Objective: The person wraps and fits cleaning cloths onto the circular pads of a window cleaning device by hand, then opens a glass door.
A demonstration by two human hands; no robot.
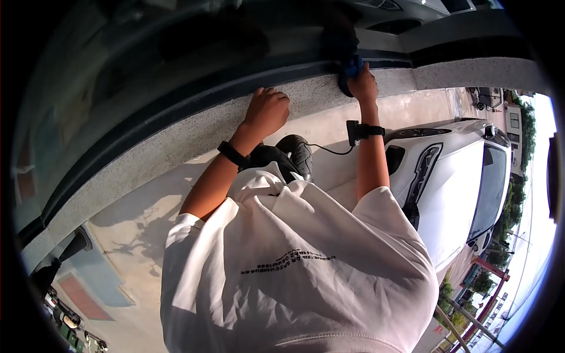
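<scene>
Right hand [364,86]: closed around a blue item [354,66], fingers curled, far tips hidden. Which digits press on it cannot be told.

Blue item: at the dark frame [385,63] under the glass [176,41], on the far side, right of centre. Partly covered by the hand; its kind is hard to make out. Bright blue, bunched-looking, with a dark rounded portion reaching nearer over the ledge [318,94]. Visible extent runs roughly far to near; its pointing end is unclear.

Left hand [268,112]: loosely curled, back upward, above the ledge; fingertips partly hidden, contact uncertain. No held item visible.

Ledge: speckled, rough, stone-like, a long curved band. Glass: dark, glossy, reflective.

Wrists: black band [233,155] at left; black strap [372,130] with boxy device [354,133] and thin cable [329,150] at right, the cable's end lost near a black shoe [296,154].

Right side: white car [459,188], partly covered by the white shirt [306,259].
</scene>
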